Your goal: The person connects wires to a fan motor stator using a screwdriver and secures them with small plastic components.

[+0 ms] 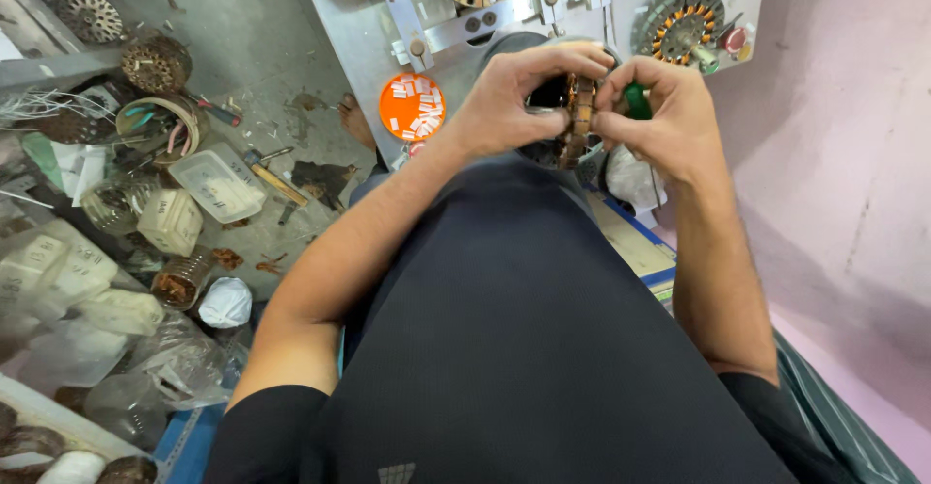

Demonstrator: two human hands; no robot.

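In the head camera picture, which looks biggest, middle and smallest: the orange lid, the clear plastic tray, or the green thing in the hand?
1. Clear tray, though it lies farther off, so its lead is unsure.
2. Orange lid.
3. Green thing, mostly hidden by the right hand.

Left hand (504, 106), right hand (669, 115), both gripping copper-wound stator (580, 115)

Left of my hands: round orange lid (412, 107) holding small white labels; whitish plastic packets (87, 285) on floor.
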